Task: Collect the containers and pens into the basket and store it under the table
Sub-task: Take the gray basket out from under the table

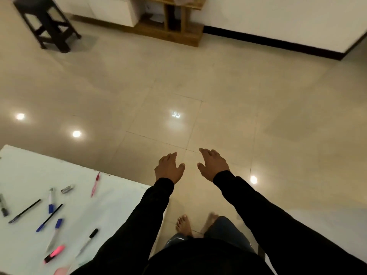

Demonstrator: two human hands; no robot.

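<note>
Head view | left hand (168,168), right hand (213,164) spread, empty | pens (50,217) on table (119,195), lower left

Pens (49,217) scattered across table (119,195) at lower left, well apart from one another. Left hand (168,168) and right hand (213,165) side by side above floor (218,86), just right of table's edge. Bare feet (183,225) below hands. Stool (46,22) far left; shelf unit (174,20) behind, against wall (278,16).

I see open tiled floor (218,96) across mid-frame, white table (119,195) with scattered pens (49,217) blocking lower left, dark stool (46,22) upper left, wooden shelf unit (174,24) top centre.
</note>
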